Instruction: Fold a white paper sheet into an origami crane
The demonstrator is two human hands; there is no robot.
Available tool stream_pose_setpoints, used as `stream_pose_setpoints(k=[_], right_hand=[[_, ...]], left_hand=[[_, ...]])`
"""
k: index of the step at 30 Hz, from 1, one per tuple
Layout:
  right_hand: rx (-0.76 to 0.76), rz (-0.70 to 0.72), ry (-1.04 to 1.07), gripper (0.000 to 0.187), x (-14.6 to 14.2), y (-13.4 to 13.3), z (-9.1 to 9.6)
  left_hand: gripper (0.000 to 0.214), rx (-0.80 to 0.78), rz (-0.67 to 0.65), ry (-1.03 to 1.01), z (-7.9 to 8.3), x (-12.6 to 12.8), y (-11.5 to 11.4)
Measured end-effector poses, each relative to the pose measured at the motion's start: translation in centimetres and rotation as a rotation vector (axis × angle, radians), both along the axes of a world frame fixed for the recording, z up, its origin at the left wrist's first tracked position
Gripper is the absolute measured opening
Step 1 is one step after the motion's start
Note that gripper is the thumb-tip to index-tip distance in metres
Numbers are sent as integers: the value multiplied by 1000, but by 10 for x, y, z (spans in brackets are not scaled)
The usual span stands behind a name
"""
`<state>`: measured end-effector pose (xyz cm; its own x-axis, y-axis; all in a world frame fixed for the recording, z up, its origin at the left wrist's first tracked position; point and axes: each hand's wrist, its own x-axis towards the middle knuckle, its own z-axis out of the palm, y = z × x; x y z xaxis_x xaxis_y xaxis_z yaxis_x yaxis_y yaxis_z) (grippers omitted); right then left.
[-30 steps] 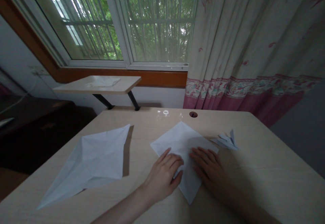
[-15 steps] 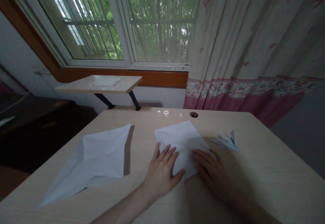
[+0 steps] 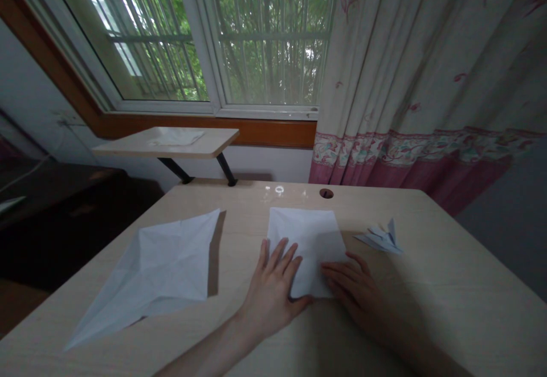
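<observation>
A white sheet of paper (image 3: 310, 232), roughly square, lies flat on the desk between both hands. My left hand (image 3: 276, 286) rests open on its left side, fingers spread and thumb along the near edge. On the right side of the sheet lies my right hand (image 3: 352, 283), palm down with the fingers stretched out flat. Right of the sheet sits a small folded paper piece (image 3: 382, 237) with a pointed flap standing up. A larger creased sheet (image 3: 171, 263) lies at the left, its far right corner lifted and casting a shadow.
The pale wooden desk (image 3: 444, 274) has a round cable hole (image 3: 326, 193) near its back edge. A raised shelf (image 3: 128, 147) on black legs stands at the back left, holding crumpled white paper (image 3: 177, 136). Behind are a barred window and a patterned curtain (image 3: 384, 143).
The sheet under my hands has turned counter-clockwise, so its far edge now runs nearly level with the desk's back edge. Both hands stay on it, barely shifted.
</observation>
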<state>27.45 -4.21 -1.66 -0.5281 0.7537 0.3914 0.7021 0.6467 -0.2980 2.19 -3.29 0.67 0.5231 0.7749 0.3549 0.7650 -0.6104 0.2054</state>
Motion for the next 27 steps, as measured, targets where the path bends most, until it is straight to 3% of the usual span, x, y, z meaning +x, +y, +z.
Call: stream_pose_setpoints(k=[5,12,21,27], right_hand=[[-45,16,18,37,-2,-2,9],[-78,8,-18,31,0,-4,13],[-20,0,7,44,2,-3,8],[34,-54,102,50,6,0,-7]], left_hand=[[36,-1,-126,-58,3,1,-1],[20,47,-131,-117,2,1,-1],[23,138,-152,-119,1,0,1],[20,94,-93,-143,0,0,2]])
